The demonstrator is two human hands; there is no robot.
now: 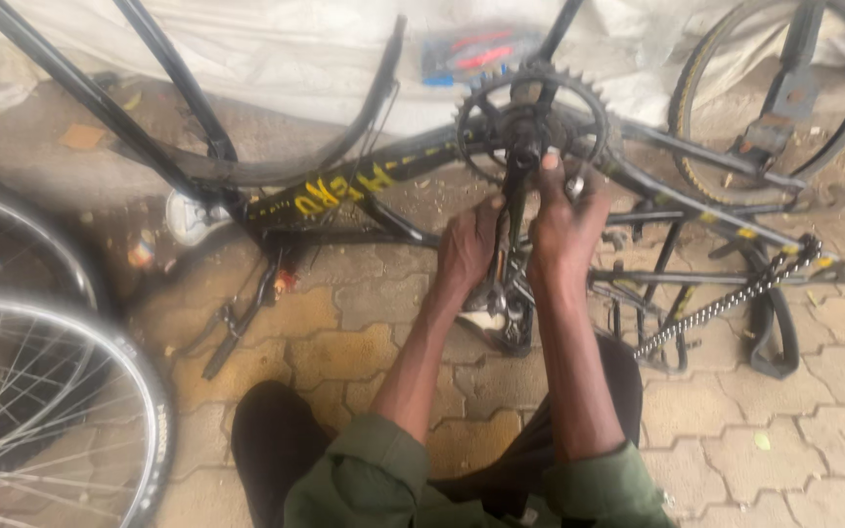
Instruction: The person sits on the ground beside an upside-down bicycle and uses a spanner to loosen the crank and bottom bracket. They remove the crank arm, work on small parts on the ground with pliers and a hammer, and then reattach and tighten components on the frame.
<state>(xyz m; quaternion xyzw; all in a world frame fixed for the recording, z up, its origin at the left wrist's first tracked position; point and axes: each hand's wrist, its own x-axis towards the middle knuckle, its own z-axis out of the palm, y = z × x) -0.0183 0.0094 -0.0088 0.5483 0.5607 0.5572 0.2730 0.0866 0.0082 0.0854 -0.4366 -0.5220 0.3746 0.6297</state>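
A black bicycle frame point(344, 191) with yellow lettering lies upside down on the paving. Its toothed chainring point(476, 117) and black crank arm point(515, 200) stand in the middle. My left hand point(466, 244) is wrapped round the lower part of the crank arm, just above the pedal point(501, 318). My right hand point(564, 220) grips the crank arm higher up, beside the chainring hub, with the thumb pointing up and a small silver part by the fingers. A loose chain point(726, 303) hangs to the right.
A spoked wheel point(61, 411) lies at the lower left, with another tyre point(22, 235) behind it. A third tyre point(784, 98) stands at the upper right. A white tarp point(295, 49) covers the back. My knees sit at the bottom edge.
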